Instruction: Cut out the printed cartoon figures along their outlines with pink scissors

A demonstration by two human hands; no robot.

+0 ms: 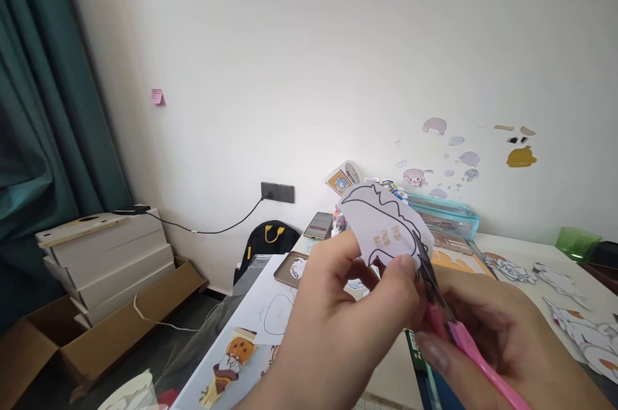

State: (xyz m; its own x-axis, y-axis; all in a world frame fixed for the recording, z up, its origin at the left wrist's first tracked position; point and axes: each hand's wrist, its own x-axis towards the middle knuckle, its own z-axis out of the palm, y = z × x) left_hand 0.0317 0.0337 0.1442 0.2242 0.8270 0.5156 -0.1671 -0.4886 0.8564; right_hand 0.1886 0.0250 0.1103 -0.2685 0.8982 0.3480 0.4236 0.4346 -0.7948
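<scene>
Here the left hand [338, 313] pinches a white paper cutout [381, 226] by its lower edge, thumb and fingers closed on it, holding it up above the table [512, 249] near the middle of the view; the cutout bears a black drawn outline and a few orange characters. The right hand [502, 339] is closed around a pair of scissors [444, 313] with pink handles; the dark blades meet the right edge of the cutout, though whether they are parted is too blurred to tell. Below the hands lies a white sheet [241, 345] printed with a cartoon figure in orange; further right, several cut paper figures [579, 326] are scattered on the table. Behind the cutout sit a phone [318, 224] and a clear blue-edged box [449, 215]; stickers [463, 159] dot the wall above. At the left, flat white boxes [103, 255] are stacked beside an open cardboard box [62, 339], next to a green curtain [38, 107].
</scene>
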